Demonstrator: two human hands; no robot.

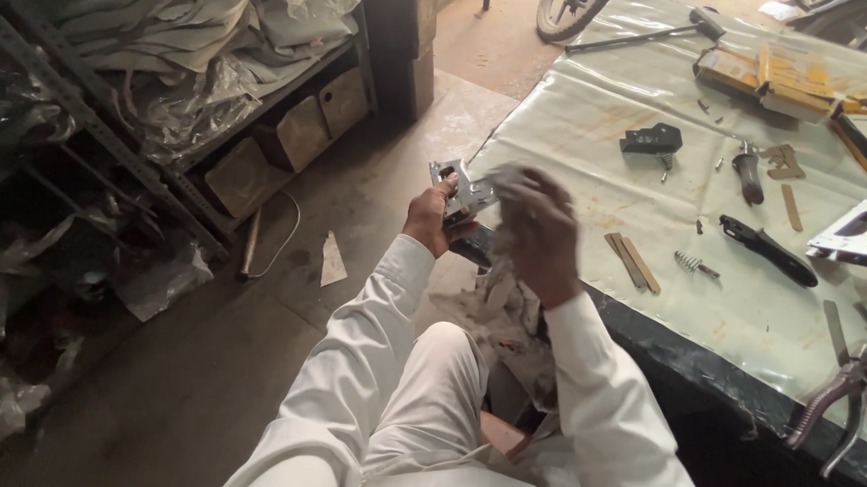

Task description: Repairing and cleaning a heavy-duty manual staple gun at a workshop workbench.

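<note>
Metal lock body (463, 196) was clamped in the left hand (431, 220), held off the tabletop (584, 142) edge; the right hand (539, 232) gripped a rag (498, 304) against it, wiping judged underway, other parts still on the tabletop

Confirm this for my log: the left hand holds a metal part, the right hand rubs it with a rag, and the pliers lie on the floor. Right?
Not quite. In the head view the pliers lie on the table, at its near edge, not on the floor. The rest stands: the left hand holds the metal part and the right hand rubs it with the rag.
</note>
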